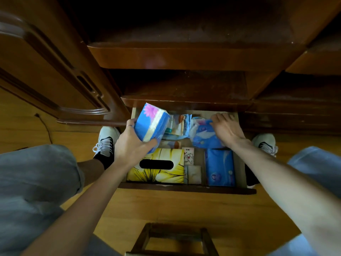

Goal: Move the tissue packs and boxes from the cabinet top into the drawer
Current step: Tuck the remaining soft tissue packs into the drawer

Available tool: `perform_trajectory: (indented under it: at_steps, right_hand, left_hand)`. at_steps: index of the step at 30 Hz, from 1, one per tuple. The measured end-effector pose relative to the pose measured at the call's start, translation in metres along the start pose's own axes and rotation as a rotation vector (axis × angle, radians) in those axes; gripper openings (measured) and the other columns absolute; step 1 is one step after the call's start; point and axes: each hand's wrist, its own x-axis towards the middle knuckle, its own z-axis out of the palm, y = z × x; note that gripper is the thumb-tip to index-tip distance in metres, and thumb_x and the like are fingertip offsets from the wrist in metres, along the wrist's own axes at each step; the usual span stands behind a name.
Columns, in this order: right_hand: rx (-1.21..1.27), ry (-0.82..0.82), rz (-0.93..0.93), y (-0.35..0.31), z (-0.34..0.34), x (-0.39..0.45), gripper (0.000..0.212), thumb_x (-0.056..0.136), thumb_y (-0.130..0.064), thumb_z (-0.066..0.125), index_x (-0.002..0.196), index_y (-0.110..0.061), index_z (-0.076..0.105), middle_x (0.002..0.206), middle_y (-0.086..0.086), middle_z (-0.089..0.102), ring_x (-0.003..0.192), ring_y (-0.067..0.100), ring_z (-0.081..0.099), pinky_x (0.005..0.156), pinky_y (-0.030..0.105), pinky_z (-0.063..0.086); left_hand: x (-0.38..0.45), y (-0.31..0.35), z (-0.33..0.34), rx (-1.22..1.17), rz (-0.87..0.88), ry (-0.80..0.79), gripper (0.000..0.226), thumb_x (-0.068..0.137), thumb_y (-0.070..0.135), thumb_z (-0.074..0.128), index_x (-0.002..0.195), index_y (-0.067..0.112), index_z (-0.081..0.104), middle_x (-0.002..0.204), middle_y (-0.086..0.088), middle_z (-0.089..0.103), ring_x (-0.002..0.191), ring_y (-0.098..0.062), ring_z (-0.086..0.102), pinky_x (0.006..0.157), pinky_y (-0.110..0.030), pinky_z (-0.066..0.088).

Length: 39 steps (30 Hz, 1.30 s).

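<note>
The wooden drawer [186,188] stands pulled out below the cabinet top [184,87]. My left hand [132,145] grips a blue tissue pack with a pink flower [152,122], held tilted over the drawer's left rear. My right hand [226,129] rests with its fingers on a crumpled blue tissue pack [203,135] in the drawer's right rear. Inside the drawer lie a yellow tissue box [162,173] at the front left, a flat blue pack [219,167] at the front right, and small packs [190,157] between them. More packs [180,124] lie at the back, partly hidden.
A cabinet door [46,71] hangs open at the left. A dark wooden stool [175,239] stands on the floor below me. My knees and shoes flank the drawer. A cable [45,126] runs down the floor at left.
</note>
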Motion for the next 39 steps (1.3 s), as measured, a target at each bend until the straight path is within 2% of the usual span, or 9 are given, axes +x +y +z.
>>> perform_trajectory:
  at_steps: [5, 10, 15, 19, 23, 25, 27, 31, 39]
  right_hand:
    - [0.24, 0.262, 0.167, 0.033, -0.036, -0.036, 0.014, 0.101, -0.019, 0.053, 0.103, -0.006, 0.058, 0.096, 0.015, 0.066, 0.088, 0.037, 0.067, 0.064, 0.042, 0.051]
    - [0.638, 0.184, 0.562, 0.078, -0.026, -0.093, 0.022, 0.108, -0.042, 0.027, 0.1, -0.026, 0.039, 0.095, 0.014, 0.065, 0.09, 0.042, 0.066, 0.069, 0.045, 0.046]
    - [0.832, 0.135, 0.735, 0.094, 0.008, -0.118, 0.022, 0.108, -0.046, 0.024, 0.097, -0.031, 0.038, 0.094, 0.009, 0.061, 0.085, 0.038, 0.063, 0.07, 0.042, 0.045]
    - [0.934, 0.157, 0.748, 0.101, 0.017, -0.115, 0.025, 0.109, -0.046, 0.026, 0.101, -0.029, 0.042, 0.09, 0.002, 0.063, 0.086, 0.032, 0.064, 0.081, 0.057, 0.052]
    - [0.978, 0.19, 0.725, 0.1, 0.02, -0.107, 0.025, 0.11, -0.04, 0.03, 0.107, -0.022, 0.047, 0.087, -0.001, 0.064, 0.083, 0.03, 0.065, 0.074, 0.051, 0.054]
    - [1.002, 0.187, 0.739, 0.098, 0.02, -0.103, 0.026, 0.11, -0.039, 0.031, 0.108, -0.019, 0.048, 0.092, 0.005, 0.065, 0.085, 0.031, 0.066, 0.073, 0.05, 0.054]
    - [1.032, 0.176, 0.749, 0.098, 0.021, -0.101, 0.028, 0.109, -0.039, 0.033, 0.108, -0.016, 0.049, 0.096, 0.008, 0.065, 0.087, 0.032, 0.064, 0.074, 0.05, 0.053]
    - [1.038, 0.152, 0.718, 0.088, 0.013, -0.091, 0.025, 0.109, -0.036, 0.034, 0.104, -0.018, 0.05, 0.092, 0.002, 0.058, 0.086, 0.026, 0.055, 0.072, 0.036, 0.036]
    - [1.044, 0.145, 0.782, 0.067, -0.007, -0.085, 0.021, 0.11, -0.036, 0.033, 0.106, -0.02, 0.046, 0.088, -0.003, 0.052, 0.083, 0.019, 0.045, 0.072, 0.03, 0.028]
  left_hand:
    - [0.0, 0.035, 0.025, -0.149, -0.111, -0.127, 0.07, 0.056, 0.073, 0.064, 0.106, 0.027, 0.047, 0.09, 0.014, 0.065, 0.073, -0.003, 0.065, 0.058, -0.026, 0.051]
    - [0.006, 0.069, 0.111, -0.646, -0.577, -0.335, 0.063, 0.067, 0.054, 0.082, 0.108, 0.012, 0.06, 0.105, -0.014, 0.069, 0.099, -0.032, 0.068, 0.093, -0.051, 0.055]
    - [0.028, 0.097, 0.192, -0.681, -0.451, -0.323, 0.043, 0.091, 0.023, 0.073, 0.125, 0.005, 0.054, 0.123, -0.019, 0.066, 0.095, -0.03, 0.066, 0.076, -0.039, 0.056]
    - [0.041, 0.101, 0.232, -0.465, -0.29, -0.437, 0.046, 0.102, 0.026, 0.056, 0.142, 0.007, 0.045, 0.13, -0.015, 0.064, 0.115, -0.032, 0.063, 0.099, -0.042, 0.051]
    - [0.061, 0.093, 0.242, -0.136, -0.207, -0.476, 0.029, 0.104, 0.021, 0.046, 0.123, 0.009, 0.065, 0.118, -0.016, 0.068, 0.1, -0.029, 0.064, 0.075, -0.029, 0.045]
    - [0.067, 0.087, 0.241, -0.047, -0.159, -0.499, 0.03, 0.103, 0.025, 0.047, 0.119, 0.01, 0.068, 0.116, -0.014, 0.067, 0.101, -0.029, 0.065, 0.079, -0.033, 0.05]
    - [0.07, 0.083, 0.237, -0.021, -0.101, -0.553, 0.028, 0.102, 0.03, 0.049, 0.116, 0.014, 0.068, 0.112, -0.007, 0.068, 0.102, -0.025, 0.066, 0.081, -0.035, 0.054]
    - [0.066, 0.074, 0.225, -0.11, -0.058, -0.725, 0.016, 0.098, 0.03, 0.062, 0.107, 0.018, 0.066, 0.096, 0.004, 0.068, 0.076, 0.001, 0.065, 0.055, -0.011, 0.045]
    - [0.055, 0.098, 0.23, -0.654, -0.506, -0.61, 0.048, 0.078, 0.029, 0.084, 0.113, 0.008, 0.06, 0.11, -0.014, 0.072, 0.087, -0.02, 0.073, 0.072, -0.036, 0.061]
